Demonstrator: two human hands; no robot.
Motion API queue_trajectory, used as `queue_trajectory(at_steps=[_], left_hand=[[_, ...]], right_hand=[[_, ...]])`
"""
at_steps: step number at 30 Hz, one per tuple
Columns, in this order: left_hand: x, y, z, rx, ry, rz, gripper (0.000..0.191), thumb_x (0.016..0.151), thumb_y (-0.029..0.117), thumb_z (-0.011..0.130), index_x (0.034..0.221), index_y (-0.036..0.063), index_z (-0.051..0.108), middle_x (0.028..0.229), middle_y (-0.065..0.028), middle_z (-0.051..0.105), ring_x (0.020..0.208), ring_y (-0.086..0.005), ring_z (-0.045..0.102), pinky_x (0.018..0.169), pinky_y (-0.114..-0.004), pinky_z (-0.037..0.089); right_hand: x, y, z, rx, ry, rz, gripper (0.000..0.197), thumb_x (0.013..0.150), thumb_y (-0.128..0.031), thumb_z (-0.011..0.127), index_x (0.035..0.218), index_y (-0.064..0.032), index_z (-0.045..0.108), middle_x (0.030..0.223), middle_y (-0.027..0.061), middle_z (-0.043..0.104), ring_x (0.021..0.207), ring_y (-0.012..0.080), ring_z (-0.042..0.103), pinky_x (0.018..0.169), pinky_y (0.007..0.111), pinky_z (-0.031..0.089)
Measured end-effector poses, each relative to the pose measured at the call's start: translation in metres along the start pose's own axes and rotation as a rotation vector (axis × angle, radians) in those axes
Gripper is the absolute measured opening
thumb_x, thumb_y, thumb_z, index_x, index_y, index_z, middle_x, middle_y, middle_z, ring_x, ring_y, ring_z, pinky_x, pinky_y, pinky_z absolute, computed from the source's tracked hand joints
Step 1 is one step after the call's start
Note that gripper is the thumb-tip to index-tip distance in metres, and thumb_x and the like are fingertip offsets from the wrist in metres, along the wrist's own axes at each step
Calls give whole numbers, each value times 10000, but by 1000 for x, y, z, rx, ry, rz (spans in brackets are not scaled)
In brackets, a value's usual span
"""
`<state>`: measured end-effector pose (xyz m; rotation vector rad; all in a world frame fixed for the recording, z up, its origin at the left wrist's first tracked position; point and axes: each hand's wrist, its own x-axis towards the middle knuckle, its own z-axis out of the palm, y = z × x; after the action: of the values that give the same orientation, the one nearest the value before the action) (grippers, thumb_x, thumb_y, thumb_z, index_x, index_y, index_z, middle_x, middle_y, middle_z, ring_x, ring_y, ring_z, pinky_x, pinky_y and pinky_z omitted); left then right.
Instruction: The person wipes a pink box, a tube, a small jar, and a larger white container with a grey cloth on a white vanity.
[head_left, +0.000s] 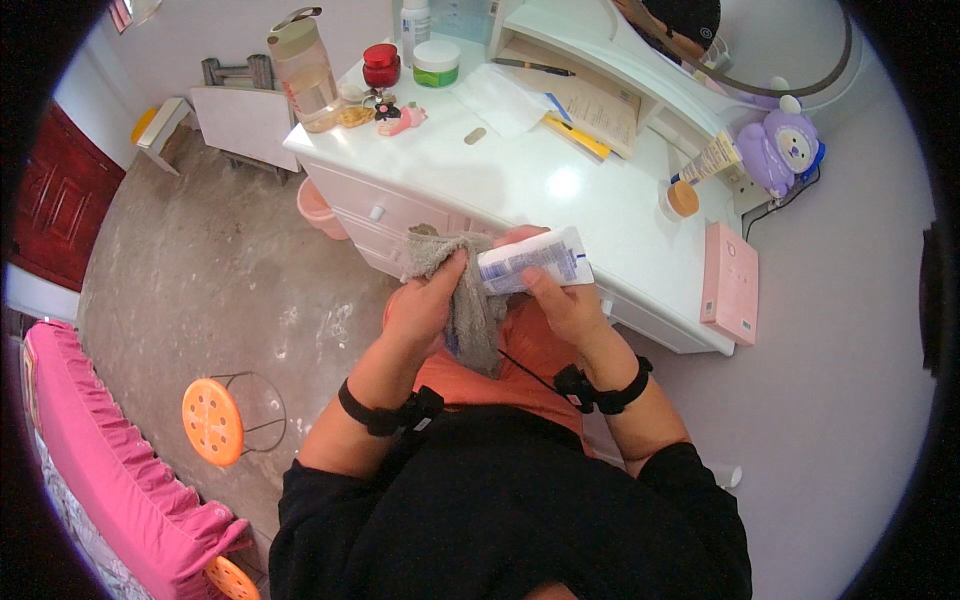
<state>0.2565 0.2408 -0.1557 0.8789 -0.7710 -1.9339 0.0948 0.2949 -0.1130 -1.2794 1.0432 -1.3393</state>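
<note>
My left hand grips a grey-brown cloth, bunched at the top and hanging down over my lap. In my right hand is a white squeeze tube with blue print, its flat end pointing right. The tube's left end touches the cloth, which hides it. Both hands are just off the front edge of a white dressing table. On the table's right part stand a jar with an orange-tan lid and another squeeze tube, leaning near a purple plush toy.
A water bottle, a red jar, a green-labelled white jar and trinkets stand at the back left. White tissue and booklets lie mid-table. A pink box is at the right end, an orange stool on the floor.
</note>
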Motion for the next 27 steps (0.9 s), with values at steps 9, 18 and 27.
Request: queue_trajectory(at_steps=[9, 18, 27], left_hand=[[0, 11, 2, 319, -50, 92, 367, 848, 256, 612, 1119, 15, 553, 1033, -93, 596, 961, -169, 558, 808, -275, 434], [-10, 8, 6, 593, -73, 375, 299, 825, 205, 640, 1061, 31, 586, 979, -89, 629, 904, -165, 588, 764, -294, 465], [2, -4, 2, 344, 112, 277, 331, 859, 291, 586, 1047, 19, 587, 1002, -132, 624, 959, -224, 581, 801, -315, 445]], right_hand=[[7, 4, -12, -410, -232, -378, 336, 849, -162, 565, 1154, -23, 538, 1127, 114, 568, 1026, 217, 534, 897, 352, 416], [2, -3, 2, -19, -22, -72, 352, 868, -203, 537, 1155, -4, 493, 1082, 80, 555, 1008, 162, 513, 876, 303, 416], [4, 3, 7, -173, -58, -209, 304, 871, -120, 510, 1160, -27, 493, 1057, 72, 563, 991, 149, 523, 863, 291, 423]])
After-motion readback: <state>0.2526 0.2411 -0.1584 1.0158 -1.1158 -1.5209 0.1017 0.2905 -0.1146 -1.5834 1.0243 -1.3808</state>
